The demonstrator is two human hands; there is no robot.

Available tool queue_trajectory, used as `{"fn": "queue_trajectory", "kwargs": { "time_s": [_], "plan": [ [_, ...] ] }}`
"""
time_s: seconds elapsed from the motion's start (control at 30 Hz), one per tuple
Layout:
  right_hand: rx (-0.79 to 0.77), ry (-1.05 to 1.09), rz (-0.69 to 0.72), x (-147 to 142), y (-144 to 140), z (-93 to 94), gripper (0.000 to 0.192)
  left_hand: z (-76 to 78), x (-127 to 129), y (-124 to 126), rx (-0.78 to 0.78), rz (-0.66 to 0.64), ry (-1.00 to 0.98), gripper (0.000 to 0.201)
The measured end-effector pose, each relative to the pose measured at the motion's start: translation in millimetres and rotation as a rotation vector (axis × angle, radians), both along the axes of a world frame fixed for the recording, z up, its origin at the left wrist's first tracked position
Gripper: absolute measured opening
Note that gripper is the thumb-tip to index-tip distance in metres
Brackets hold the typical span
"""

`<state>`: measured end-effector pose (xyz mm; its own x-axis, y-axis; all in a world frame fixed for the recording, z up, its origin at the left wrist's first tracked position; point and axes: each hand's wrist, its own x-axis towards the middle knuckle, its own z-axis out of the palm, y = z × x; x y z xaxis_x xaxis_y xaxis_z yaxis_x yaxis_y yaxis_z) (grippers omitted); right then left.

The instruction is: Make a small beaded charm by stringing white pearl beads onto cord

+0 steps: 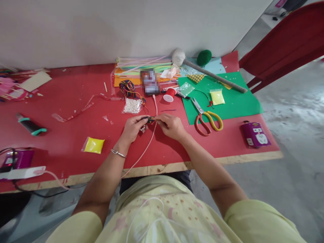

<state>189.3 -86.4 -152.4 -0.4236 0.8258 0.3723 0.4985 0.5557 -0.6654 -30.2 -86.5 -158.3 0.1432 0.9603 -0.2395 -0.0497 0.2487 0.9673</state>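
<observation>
Over the red table, my left hand (134, 128) is closed round a small dark, multicoloured piece of braided cord (151, 119). A few pearl-like beads (142, 128) show below its fingers. The fingertips of my right hand (170, 125) pinch the right end of the same cord. A pink charging cable (149, 143) runs between the hands up to a phone (150, 82). Just beyond my left hand lie a bag of white pearl beads (132, 106) and a bundle of multicoloured yarn (127, 88). The finer detail of the cord is hidden by my fingers.
Scissors (206, 116) with red and yellow handles lie to the right, partly on green sheet (235, 101). A red thread spool (169, 95) stands near the phone. Yellow packet (93, 145), box cutter (31, 125) and purple box (255, 134) lie around. A white wall borders the back.
</observation>
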Motion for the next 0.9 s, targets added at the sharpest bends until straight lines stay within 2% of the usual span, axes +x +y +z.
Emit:
{"fn": "queue_trajectory", "kwargs": {
  "time_s": [0.2,0.4,0.57,0.7,0.9],
  "plan": [
    [-0.031,0.098,0.025,-1.7,1.9,-4.1,0.027,-0.7,-0.4,0.8,0.000,0.000,-0.024,0.040],
    [0.037,-0.101,-0.007,4.1,1.8,0.2,0.037,-0.7,2.4,0.3,0.015,0.053,-0.003,0.042],
    [0.164,-0.315,-0.082,5.9,-0.1,1.7,0.049,1.1,6.0,-0.8,0.042,0.105,0.057,0.043],
    [0.215,-0.311,-0.096,6.2,-0.4,0.8,0.052,2.1,7.2,-0.8,0.035,0.116,0.055,0.044],
    [0.194,-0.262,-0.068,4.6,-0.1,0.0,0.051,-0.5,7.2,-0.3,0.037,0.117,0.043,0.046]
  ]
}}
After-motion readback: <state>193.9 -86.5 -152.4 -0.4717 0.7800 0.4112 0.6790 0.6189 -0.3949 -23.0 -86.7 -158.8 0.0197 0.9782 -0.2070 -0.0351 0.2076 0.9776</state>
